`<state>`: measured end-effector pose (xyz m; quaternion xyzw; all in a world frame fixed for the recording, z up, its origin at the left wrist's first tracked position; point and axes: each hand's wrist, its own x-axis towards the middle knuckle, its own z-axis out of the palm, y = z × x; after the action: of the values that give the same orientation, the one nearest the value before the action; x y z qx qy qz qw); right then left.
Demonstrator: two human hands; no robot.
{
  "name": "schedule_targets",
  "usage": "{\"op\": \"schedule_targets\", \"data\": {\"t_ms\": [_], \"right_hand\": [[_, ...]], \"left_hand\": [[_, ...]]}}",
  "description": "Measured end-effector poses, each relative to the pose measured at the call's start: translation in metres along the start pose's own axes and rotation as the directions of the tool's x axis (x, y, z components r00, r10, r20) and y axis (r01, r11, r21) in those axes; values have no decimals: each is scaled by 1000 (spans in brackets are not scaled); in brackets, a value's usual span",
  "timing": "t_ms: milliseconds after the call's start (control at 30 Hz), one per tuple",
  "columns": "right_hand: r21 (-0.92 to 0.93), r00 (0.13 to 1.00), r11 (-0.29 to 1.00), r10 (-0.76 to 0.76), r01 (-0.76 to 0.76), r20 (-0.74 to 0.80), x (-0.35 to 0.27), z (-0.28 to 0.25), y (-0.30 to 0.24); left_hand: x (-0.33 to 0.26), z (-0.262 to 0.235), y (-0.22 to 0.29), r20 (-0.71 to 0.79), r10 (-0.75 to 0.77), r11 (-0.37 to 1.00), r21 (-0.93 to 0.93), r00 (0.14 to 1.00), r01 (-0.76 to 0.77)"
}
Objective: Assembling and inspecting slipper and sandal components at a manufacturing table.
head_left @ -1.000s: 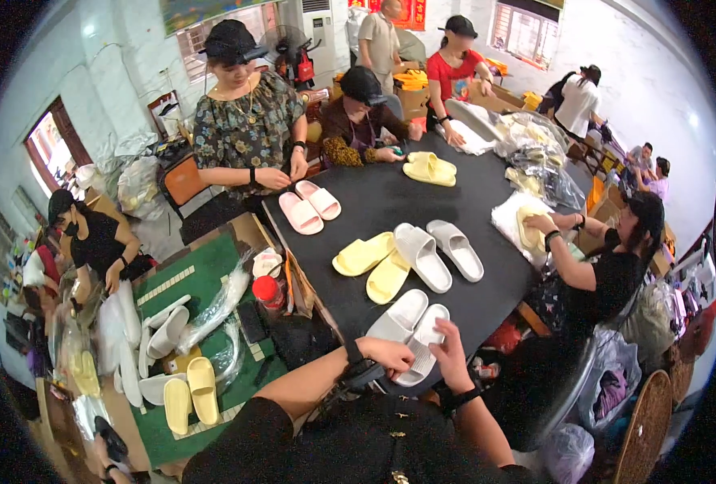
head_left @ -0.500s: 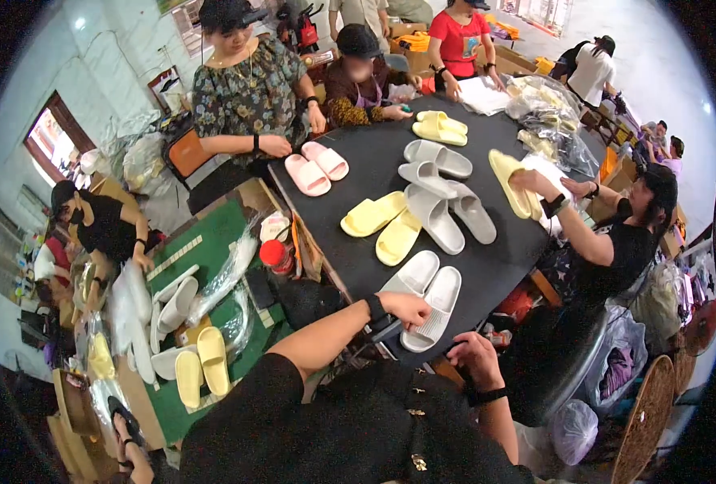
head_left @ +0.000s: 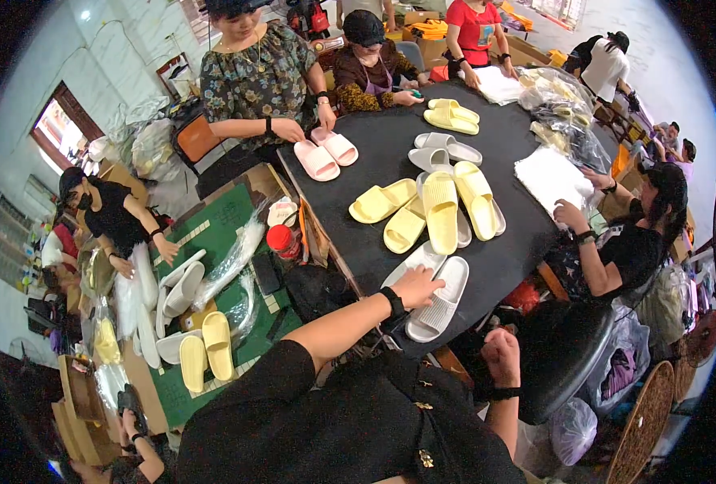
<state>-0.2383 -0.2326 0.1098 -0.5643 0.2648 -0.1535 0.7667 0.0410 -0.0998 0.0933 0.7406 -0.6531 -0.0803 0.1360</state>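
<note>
Left hand (head_left: 417,286) flat, fingers spread, on two white slippers (head_left: 440,294) at near edge of black worktop (head_left: 374,165). Right hand (head_left: 499,352) fisted, empty, below edge. Four yellow slippers (head_left: 439,210) mid-worktop; two pink slippers (head_left: 326,153) far side.

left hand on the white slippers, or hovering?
Touching. The head view shows the left hand lying flat on the white slippers, fingers overlapping them with no gap.
</note>
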Motion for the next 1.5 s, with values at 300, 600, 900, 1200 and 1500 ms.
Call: {"op": "schedule_targets", "data": {"t_ms": [300, 600, 900, 1200, 1500], "right_hand": [[399, 888, 909, 80, 121, -452, -5, -73, 3], [187, 945, 970, 199, -152, -261, 52, -92, 41], [59, 972, 981, 173, -184, 157, 140, -36, 27], [-109, 909, 940, 340, -323, 240, 176, 0, 36], [-101, 991, 994, 63, -51, 118, 186, 33, 19]], "left_hand": [[15, 32, -4, 310, -101, 994, 2, 945, 105], [-35, -76, -3, 90, -168, 745, -641, 982, 186], [-254, -109, -13, -369, -813, 567, -681, 451, 465], [-481, -16, 42, -19, -849, -285, -825, -528, 487], [-550, -59, 18, -694, -464, -72, -590, -551, 804]]}}
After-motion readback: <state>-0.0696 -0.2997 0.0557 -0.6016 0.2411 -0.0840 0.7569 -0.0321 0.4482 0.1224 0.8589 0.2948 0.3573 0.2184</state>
